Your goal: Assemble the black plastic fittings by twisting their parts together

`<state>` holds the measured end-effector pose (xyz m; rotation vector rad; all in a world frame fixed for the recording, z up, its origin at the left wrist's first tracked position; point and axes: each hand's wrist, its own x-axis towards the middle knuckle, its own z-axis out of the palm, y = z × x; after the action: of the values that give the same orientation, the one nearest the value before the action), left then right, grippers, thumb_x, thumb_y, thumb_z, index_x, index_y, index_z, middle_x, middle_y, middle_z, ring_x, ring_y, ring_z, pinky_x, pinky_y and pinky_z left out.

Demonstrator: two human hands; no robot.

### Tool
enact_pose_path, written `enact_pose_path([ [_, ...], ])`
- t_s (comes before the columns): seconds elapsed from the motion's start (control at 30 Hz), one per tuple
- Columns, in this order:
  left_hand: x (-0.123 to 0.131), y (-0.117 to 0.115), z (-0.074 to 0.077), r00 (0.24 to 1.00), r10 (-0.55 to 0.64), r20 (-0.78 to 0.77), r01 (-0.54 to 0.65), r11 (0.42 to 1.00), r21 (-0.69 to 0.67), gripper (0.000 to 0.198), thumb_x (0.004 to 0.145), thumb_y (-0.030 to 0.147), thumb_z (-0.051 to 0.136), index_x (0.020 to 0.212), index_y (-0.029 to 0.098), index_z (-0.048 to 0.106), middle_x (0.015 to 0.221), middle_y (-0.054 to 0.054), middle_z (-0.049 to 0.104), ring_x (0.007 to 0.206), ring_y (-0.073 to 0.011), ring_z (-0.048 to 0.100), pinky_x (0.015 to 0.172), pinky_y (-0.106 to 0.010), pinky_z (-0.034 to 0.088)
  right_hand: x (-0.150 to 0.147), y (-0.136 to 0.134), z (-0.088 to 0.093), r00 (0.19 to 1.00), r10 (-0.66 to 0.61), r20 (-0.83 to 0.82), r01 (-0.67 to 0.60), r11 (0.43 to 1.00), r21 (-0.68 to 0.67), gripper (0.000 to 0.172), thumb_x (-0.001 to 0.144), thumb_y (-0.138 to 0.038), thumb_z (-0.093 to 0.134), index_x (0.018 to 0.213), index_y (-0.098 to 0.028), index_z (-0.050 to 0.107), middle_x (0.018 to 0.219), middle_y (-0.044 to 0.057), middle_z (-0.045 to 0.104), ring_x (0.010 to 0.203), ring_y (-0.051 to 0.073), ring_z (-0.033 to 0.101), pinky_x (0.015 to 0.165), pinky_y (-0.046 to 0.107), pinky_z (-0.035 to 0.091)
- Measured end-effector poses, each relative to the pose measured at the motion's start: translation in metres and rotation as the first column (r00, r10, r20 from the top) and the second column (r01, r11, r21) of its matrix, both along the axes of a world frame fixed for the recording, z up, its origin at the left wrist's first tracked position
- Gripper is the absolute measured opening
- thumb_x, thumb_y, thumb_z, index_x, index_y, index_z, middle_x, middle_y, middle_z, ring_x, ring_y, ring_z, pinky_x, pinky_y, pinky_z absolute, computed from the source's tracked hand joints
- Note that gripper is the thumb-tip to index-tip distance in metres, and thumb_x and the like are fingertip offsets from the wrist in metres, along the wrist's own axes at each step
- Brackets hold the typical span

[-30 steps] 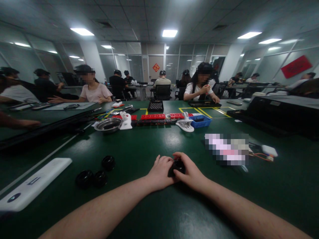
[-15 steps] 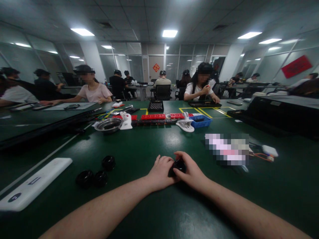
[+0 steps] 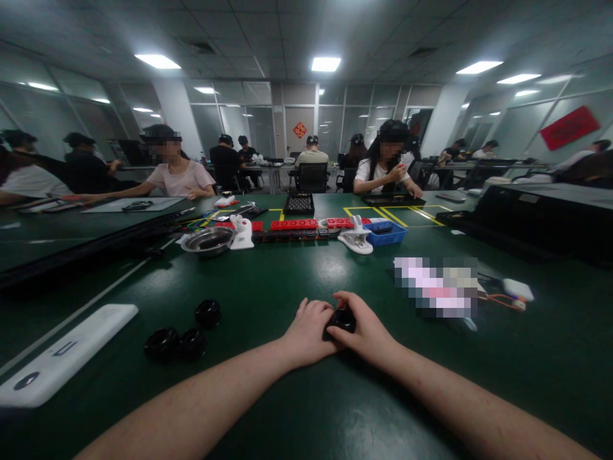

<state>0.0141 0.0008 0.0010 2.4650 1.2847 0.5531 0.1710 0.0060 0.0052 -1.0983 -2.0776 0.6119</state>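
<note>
Near the green table's [image 3: 287, 275] front edge, both hands, left hand [image 3: 306, 332] and right hand [image 3: 366, 332], are clasping what looks like a black round part [image 3: 341, 319].

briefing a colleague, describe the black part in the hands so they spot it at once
On the green table, look near the front where the left hand and right hand meet. Between them sits a small round black part. Three similar black parts lie loose to the left; this is the only one held.
</note>
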Motion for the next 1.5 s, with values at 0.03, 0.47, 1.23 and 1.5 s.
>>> enact_pose_path([
  [0.03,0.0001,-0.0004,0.0007,1.000,0.002,0.001,-0.002,1.000,-0.003,0.038,0.067,0.038,0.059,0.099,0.019,0.051,0.105,-0.006,0.052,0.104,-0.0233,0.044,0.100,-0.050,0.018,-0.0003,-0.0001,-0.0002,1.000,-0.001,-0.007,0.001,1.000,-0.002,0.051,0.063,-0.018,0.062,0.109,-0.019,0.041,0.097,0.006,0.051,0.093,0.021,0.050,0.084,0.037,0.040],
  [0.47,-0.0001,0.0013,-0.0015,1.000,0.014,-0.014,-0.014,1.000,-0.010,0.043,0.068,0.040,0.058,0.106,0.019,0.049,0.108,-0.007,0.051,0.106,-0.0236,0.043,0.100,-0.050,0.018,0.0019,-0.0045,0.0046,0.998,0.067,-0.019,-0.067,0.998,0.010,0.051,0.064,-0.014,0.056,0.112,-0.018,0.039,0.104,0.008,0.051,0.098,0.022,0.049,0.088,0.040,0.038],
  [1.23,-0.0001,0.0004,-0.0006,1.000,0.014,-0.005,-0.014,1.000,-0.008,0.038,0.069,0.039,0.058,0.100,0.019,0.050,0.106,-0.005,0.051,0.104,-0.0227,0.044,0.101,-0.049,0.017,-0.0001,-0.0020,0.0061,0.998,0.020,0.055,-0.022,0.999,0.030,0.036,0.064,-0.017,0.060,0.098,-0.019,0.048,0.095,0.006,0.054,0.091,0.021,0.051,0.082,0.038,0.041],
  [1.5,-0.0002,0.0009,-0.0012,1.000,0.011,-0.016,-0.012,1.000,-0.013,0.046,0.069,0.040,0.057,0.108,0.018,0.047,0.110,-0.007,0.050,0.107,-0.0236,0.042,0.100,-0.050,0.017,0.0033,-0.0034,0.0028,0.995,0.097,0.007,-0.097,0.995,0.002,0.053,0.064,-0.010,0.054,0.114,-0.018,0.039,0.109,0.008,0.051,0.101,0.021,0.049,0.090,0.039,0.037],
])
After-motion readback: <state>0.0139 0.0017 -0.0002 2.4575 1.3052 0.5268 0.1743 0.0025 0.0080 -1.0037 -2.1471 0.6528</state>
